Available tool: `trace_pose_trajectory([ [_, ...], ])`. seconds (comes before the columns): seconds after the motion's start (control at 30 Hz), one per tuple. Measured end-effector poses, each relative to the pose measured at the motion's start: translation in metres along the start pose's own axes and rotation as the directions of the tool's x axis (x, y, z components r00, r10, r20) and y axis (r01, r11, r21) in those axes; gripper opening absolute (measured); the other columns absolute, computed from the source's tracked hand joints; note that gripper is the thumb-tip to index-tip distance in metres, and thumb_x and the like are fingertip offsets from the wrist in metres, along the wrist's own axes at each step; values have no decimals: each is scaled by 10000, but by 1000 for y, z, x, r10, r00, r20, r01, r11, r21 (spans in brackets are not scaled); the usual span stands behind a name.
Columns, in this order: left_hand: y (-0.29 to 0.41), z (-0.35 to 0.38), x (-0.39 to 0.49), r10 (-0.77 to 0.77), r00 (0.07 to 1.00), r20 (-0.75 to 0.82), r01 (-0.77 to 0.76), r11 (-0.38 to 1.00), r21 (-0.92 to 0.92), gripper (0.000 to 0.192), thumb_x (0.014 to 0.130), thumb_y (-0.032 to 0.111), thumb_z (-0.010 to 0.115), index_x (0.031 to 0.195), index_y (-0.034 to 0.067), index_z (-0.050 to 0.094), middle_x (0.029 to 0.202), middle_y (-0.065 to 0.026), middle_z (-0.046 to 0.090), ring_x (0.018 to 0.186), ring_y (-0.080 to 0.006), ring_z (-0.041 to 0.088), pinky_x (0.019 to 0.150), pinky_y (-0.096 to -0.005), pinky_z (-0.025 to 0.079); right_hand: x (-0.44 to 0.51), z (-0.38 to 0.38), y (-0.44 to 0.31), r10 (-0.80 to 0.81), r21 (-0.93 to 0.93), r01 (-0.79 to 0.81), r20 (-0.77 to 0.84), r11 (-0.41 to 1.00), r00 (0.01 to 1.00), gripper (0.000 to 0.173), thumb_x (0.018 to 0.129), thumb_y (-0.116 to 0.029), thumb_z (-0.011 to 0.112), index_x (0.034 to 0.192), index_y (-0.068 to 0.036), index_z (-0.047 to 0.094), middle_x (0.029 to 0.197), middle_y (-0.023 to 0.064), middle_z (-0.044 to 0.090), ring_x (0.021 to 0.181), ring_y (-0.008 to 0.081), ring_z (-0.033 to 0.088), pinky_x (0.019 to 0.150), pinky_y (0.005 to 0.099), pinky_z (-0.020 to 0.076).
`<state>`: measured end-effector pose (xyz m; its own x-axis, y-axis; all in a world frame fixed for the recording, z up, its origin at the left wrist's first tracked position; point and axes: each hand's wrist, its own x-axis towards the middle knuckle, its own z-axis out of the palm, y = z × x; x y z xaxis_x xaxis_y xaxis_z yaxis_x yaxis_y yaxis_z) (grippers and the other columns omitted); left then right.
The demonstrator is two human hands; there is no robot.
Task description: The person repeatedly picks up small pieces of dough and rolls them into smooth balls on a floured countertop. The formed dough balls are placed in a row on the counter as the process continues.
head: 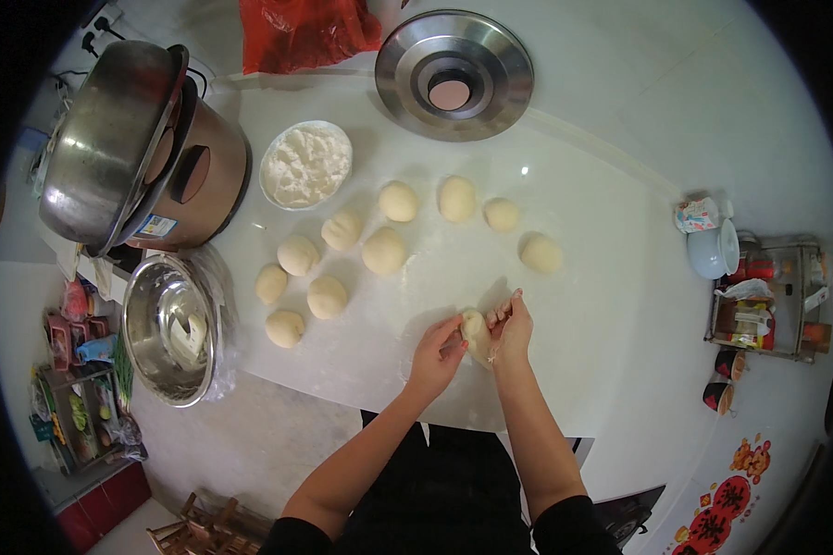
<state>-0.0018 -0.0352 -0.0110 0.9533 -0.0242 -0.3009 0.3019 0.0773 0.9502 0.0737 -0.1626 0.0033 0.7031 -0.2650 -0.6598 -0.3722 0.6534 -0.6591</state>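
Between my two hands, near the front edge of the white counter [361,333], is a piece of pale dough [476,333], folded over at its top. My left hand [441,354] pinches its left side with thumb and fingers. My right hand [512,329] holds the other side, its fingers curled and dough stuck near the palm. Several round dough balls lie beyond my hands, among them one at the right [541,253], one near the middle [384,250] and one at the left [284,329]. A white bowl of flour [306,165] stands behind them.
A steel basin [170,329] with a white scraper-like piece inside stands at the left edge. Behind it is a large cooker [215,173] with a metal bowl [104,146] tilted on top. A round steel lid [454,48] and a red plastic bag [309,35] are at the back.
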Motion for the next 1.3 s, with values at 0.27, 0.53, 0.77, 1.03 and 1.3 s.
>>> trace_pose_trajectory([
  [0.27,-3,12,19,96,994,57,-80,970,-231,476,883,-136,473,1334,19,460,1287,-102,526,1168,-208,539,967,-314,471,18,9,-13,-610,-808,582,507,-91,609,325,922,-280,572,708,-39,528,688,75,525,630,256,526,566,365,431],
  [0.53,10,33,-13,-97,993,-65,108,976,189,268,772,64,741,948,32,541,857,-63,584,751,-173,609,661,-294,513,-3,17,-41,20,-651,695,725,-305,688,352,858,-343,607,667,-47,587,768,114,576,730,307,583,633,417,471],
  [0.77,-7,34,-16,181,983,-27,-157,908,389,227,812,41,663,1012,17,560,905,-123,599,779,-232,626,679,-317,534,-50,-30,-14,-171,-619,529,728,-580,664,400,876,-340,566,573,-80,563,644,101,566,579,333,569,517,428,445],
  [1.03,-4,3,-12,-164,985,-44,169,971,166,199,860,128,627,1026,25,587,839,-130,625,674,-216,633,642,-343,528,40,15,6,-389,-713,446,682,-541,619,389,923,-363,470,681,-108,639,689,127,640,555,332,597,513,443,472],
  [1.3,-15,37,-12,-84,993,84,65,976,207,156,818,102,674,854,-1,563,706,-109,615,564,-207,621,535,-342,494,1,-14,3,-434,-663,652,743,-368,510,325,915,-282,511,707,-36,561,784,139,575,741,353,553,647,457,435],
])
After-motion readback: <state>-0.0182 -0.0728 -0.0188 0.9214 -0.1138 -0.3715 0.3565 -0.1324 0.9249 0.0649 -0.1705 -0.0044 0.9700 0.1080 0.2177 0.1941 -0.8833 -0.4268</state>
